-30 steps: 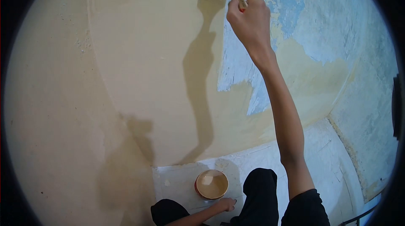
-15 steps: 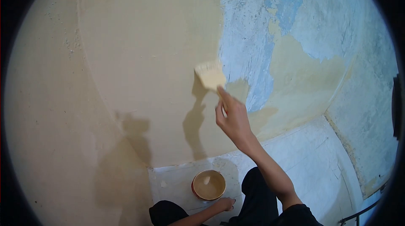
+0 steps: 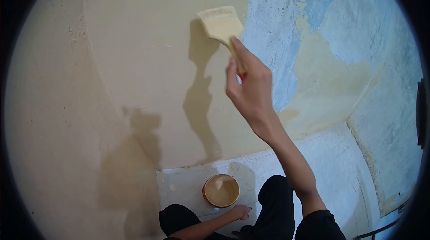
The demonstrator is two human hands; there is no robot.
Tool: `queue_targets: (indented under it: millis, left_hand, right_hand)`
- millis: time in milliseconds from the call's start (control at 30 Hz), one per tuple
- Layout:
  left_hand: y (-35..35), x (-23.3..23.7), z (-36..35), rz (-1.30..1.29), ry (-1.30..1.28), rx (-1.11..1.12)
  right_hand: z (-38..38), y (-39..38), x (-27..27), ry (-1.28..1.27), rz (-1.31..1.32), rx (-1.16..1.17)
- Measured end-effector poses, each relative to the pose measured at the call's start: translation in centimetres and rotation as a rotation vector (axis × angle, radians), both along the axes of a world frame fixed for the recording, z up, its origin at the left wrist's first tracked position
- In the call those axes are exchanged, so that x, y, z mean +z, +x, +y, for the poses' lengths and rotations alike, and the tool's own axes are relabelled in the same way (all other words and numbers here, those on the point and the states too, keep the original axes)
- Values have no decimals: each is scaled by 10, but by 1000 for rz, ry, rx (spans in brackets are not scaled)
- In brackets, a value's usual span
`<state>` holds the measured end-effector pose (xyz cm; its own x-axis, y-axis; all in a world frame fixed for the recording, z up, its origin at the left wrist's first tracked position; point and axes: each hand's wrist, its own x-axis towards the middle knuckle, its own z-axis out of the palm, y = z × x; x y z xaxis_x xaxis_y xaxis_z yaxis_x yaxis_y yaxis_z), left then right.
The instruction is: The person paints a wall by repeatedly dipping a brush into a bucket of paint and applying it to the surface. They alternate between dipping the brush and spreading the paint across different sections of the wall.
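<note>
We observe the right hand (image 3: pixel 253 76) raised in front of the wall (image 3: pixel 134 60), fingers and thumb closed around the handle of a flat paintbrush (image 3: pixel 221 25). The brush is tilted, its wide bristle end up and to the left, coated in cream paint; a bit of red shows on the handle within the grip. The bristles lie over the cream area, just left of a peeling light-blue patch (image 3: pixel 273 29); we cannot tell whether they touch the wall. A shadow (image 3: pixel 199 101) of brush and arm falls on the cream surface, left of and below the brush. We note the left hand (image 3: pixel 242 212) low in view, near the lower right side of a round paint tub (image 3: pixel 204 194); how far its fingers are folded, and whether they hold anything, we cannot tell. The tub stands upright on the pale floor (image 3: pixel 329 159), close to the base of the wall, with cream paint (image 3: pixel 221 196) inside and red on its outer side. Dark-clad knees (image 3: pixel 275 204) flank the left hand.
</note>
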<state>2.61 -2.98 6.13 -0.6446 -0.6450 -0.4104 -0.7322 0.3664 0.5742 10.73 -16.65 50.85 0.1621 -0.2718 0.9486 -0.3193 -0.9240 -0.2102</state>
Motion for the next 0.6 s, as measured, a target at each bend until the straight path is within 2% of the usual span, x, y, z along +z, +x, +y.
queue_targets:
  millis: [133,267,333,433,600]
  left_hand:
    - [-4,-3,-3,11,17,-27]
    - [-2,3,-4,-1,19,-27]
    - [-2,3,-2,-7,27,-28]
    - [0,8,-4,4,27,-24]
    - [1,11,-3,43,-11,20]
  right_hand:
    - [-3,34,-15,51,62,-85]
    - [8,23,-53,169,160,-97]
    - [13,14,-71,272,180,-33]
    - [21,-16,-82,270,136,4]
    - [18,-74,-62,401,62,-137]
